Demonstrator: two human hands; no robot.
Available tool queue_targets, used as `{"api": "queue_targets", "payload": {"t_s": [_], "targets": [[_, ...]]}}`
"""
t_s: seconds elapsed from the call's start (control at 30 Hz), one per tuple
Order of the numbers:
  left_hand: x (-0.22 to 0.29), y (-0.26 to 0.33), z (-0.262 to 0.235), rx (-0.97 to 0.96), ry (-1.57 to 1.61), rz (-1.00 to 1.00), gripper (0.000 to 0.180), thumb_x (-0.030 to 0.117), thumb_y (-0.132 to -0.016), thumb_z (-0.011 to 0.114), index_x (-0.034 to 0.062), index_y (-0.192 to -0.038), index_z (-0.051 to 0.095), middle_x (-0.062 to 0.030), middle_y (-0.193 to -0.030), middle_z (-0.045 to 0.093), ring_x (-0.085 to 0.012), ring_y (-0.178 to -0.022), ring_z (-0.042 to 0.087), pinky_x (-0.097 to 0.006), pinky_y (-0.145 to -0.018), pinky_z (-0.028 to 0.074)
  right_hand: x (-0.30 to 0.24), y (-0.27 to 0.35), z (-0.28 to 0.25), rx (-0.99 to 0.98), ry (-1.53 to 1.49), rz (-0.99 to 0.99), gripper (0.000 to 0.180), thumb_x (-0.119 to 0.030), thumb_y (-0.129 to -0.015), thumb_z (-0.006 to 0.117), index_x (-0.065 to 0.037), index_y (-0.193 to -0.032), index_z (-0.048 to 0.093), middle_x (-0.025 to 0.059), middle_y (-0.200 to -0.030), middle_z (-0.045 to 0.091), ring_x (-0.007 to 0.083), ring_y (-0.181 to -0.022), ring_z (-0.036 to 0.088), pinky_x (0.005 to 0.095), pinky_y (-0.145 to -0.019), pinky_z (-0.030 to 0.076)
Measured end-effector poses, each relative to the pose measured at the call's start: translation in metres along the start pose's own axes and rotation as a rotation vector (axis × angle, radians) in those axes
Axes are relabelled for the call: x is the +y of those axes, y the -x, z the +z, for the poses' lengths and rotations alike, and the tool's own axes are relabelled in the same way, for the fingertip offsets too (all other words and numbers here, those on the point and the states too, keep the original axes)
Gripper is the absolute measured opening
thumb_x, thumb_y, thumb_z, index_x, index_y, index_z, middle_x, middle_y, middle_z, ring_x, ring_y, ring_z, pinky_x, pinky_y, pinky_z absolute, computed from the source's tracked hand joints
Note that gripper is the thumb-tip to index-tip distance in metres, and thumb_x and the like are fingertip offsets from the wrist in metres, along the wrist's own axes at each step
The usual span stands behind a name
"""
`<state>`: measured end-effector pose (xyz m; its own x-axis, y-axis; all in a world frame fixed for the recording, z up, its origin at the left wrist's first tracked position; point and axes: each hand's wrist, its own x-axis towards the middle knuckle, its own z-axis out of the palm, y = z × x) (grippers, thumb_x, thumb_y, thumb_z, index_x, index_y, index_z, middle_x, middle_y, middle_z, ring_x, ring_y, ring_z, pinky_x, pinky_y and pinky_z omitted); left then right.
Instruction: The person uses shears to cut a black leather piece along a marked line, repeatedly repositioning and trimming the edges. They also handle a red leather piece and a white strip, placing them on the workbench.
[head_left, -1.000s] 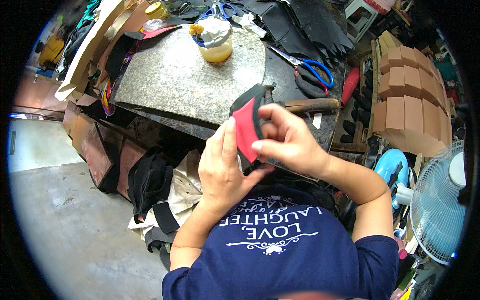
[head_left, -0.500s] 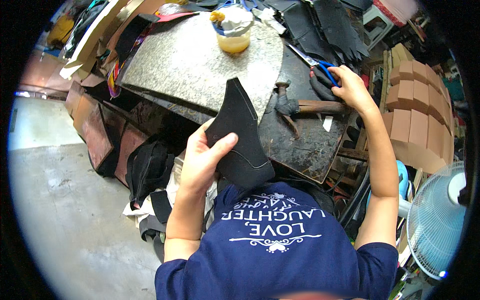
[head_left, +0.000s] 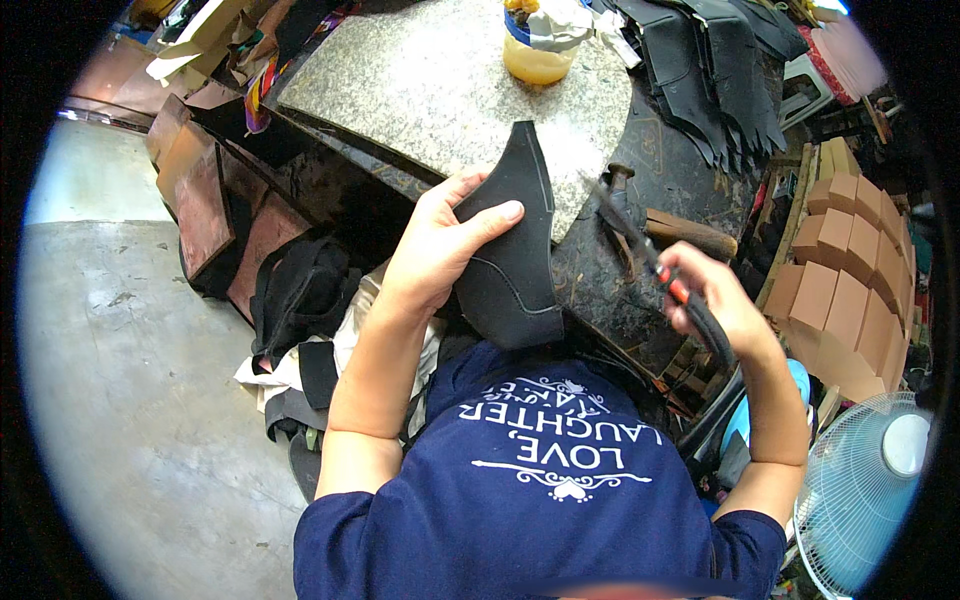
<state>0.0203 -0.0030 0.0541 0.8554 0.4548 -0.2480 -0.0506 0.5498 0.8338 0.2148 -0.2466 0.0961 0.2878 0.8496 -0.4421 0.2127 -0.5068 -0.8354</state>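
A black, curved, stitched piece of sheet material point(head_left: 512, 270) is held up on the near side of the large speckled grey slab point(head_left: 430, 90), its narrow upper tip overlapping the slab in view. The person's left hand point(head_left: 455, 235) pinches it, thumb pressed against the visible face, the other fingers largely hidden behind. To the right of the slab, the right hand point(head_left: 728, 305) curls around a dark, slim-ended hand tool with black-and-red handles point(head_left: 677, 289), its tip pointing toward the slab; blur makes it impossible to tell whether the tool's own ends are apart. A wooden-handled hammer point(head_left: 692, 235) lies just right of the slab. A blue-rimmed tub with yellowish contents point(head_left: 537, 65) stands upon the slab, and layered black pieces point(head_left: 705, 80) lie beyond its right side.
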Motion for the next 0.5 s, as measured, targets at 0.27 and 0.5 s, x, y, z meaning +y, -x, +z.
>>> {"api": "queue_targets", "payload": {"t_s": [0.27,0.5], "targets": [[0.004,0.0,-0.003,-0.035,0.03,-0.128,0.038,0.002,-0.084,0.07,-0.0033,-0.119,0.058,-0.0099,-0.095,0.07,-0.0134,-0.076,0.068,-0.025,-0.068,0.057,0.001,0.009,0.017,-0.102,-0.071,0.019,0.048,-0.038,-0.074,0.081,-0.006,-0.101,0.057,-0.0038,-0.065,0.052,0.005,-0.059,0.041,0.0242,-0.051,0.031],[0.005,0.001,-0.007,-0.08,0.112,-0.214,0.045,0.0,-0.08,0.072,-0.0009,-0.121,0.054,-0.0128,-0.097,0.069,-0.0193,-0.078,0.07,-0.03,-0.069,0.06,0.001,0.011,0.006,-0.154,-0.115,0.047,0.046,-0.027,-0.07,0.087,-0.006,-0.1,0.059,-0.0067,-0.064,0.05,0.0022,-0.058,0.041,0.0219,-0.05,0.03]]}}
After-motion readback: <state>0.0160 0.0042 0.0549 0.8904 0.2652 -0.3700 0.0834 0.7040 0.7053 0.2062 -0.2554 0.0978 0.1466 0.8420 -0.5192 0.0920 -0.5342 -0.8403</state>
